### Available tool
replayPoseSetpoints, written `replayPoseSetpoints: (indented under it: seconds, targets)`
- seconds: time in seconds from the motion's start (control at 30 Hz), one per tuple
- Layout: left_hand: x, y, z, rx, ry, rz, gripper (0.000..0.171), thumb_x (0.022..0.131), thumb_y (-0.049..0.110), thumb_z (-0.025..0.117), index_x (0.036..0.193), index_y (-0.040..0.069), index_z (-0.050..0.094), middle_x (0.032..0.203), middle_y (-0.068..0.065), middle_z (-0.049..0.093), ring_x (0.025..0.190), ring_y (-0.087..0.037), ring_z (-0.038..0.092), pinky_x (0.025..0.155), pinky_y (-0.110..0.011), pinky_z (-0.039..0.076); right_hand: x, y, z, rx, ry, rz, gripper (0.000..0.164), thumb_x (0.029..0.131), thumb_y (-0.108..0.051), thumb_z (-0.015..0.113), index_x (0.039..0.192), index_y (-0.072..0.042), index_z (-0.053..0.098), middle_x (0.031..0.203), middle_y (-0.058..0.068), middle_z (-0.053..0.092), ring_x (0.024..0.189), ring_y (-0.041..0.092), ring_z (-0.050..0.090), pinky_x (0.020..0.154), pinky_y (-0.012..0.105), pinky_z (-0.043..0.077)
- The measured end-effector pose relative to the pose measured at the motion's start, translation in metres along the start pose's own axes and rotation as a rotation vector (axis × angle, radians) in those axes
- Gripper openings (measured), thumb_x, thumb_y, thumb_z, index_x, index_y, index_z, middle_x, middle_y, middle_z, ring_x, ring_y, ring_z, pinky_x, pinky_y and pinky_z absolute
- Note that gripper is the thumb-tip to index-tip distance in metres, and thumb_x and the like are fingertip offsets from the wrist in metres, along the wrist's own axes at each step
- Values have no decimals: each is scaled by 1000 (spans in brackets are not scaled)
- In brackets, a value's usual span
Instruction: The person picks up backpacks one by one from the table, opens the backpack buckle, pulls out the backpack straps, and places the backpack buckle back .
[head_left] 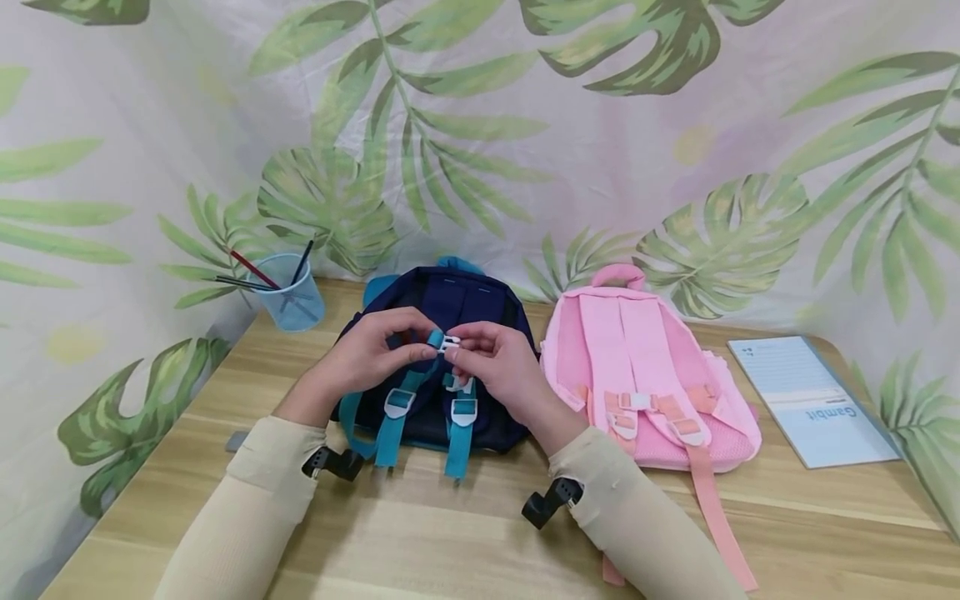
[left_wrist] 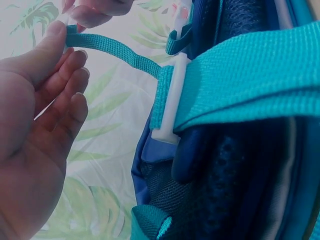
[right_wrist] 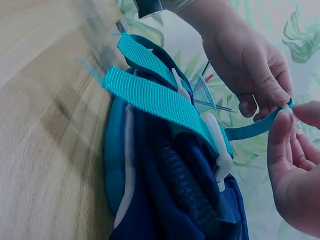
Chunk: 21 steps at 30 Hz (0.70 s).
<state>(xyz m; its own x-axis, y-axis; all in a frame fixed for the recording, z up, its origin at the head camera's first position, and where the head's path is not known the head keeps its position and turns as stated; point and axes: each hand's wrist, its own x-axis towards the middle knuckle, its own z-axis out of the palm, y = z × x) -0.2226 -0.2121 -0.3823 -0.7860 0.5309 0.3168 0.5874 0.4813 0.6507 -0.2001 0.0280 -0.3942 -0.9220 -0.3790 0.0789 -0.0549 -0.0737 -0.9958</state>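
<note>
A navy backpack (head_left: 468, 300) with teal straps lies straps-up on the table. Over its middle, my left hand (head_left: 378, 350) pinches a narrow teal strap (left_wrist: 115, 48) by its end, between thumb and forefinger. Facing it, my right hand (head_left: 506, 367) pinches a white plastic side-release buckle (head_left: 448, 342) at the strap's end. The fingertips of both hands nearly meet there and cover part of the buckle. From the backpack's slide adjuster (right_wrist: 217, 145) the narrow strap rises to the hands. Another white buckle piece (head_left: 457, 384) hangs below my right fingers.
To the right lies a pink backpack (head_left: 667, 375), its chest buckle (head_left: 639, 401) joined and a long strap (head_left: 712, 517) trailing forward. A blue mesh cup (head_left: 296, 304) with pens stands at the back left. A light blue notebook (head_left: 813, 408) lies at the far right.
</note>
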Motion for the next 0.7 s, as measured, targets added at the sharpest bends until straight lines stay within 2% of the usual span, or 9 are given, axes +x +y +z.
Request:
replayPoseSetpoints:
  seconds: [0.33, 0.7]
  targets:
    - [1, 0, 0, 1, -2, 6, 23, 96, 13, 82, 119, 15, 79, 110, 0, 76, 92, -15, 65, 81, -34, 56, 0, -1, 3, 87, 24, 15, 30, 101, 5, 66, 130, 12, 65, 85, -4, 74, 71, 11, 68, 70, 24, 62]
    - [-11, -5, -2, 53, -101, -94, 32, 95, 16, 85, 126, 13, 75, 120, -4, 76, 98, -19, 65, 85, -36, 56, 1, 0, 2, 91, 54, 46, 26, 101, 4, 66, 126, 12, 69, 83, -2, 75, 67, 11, 68, 71, 23, 62]
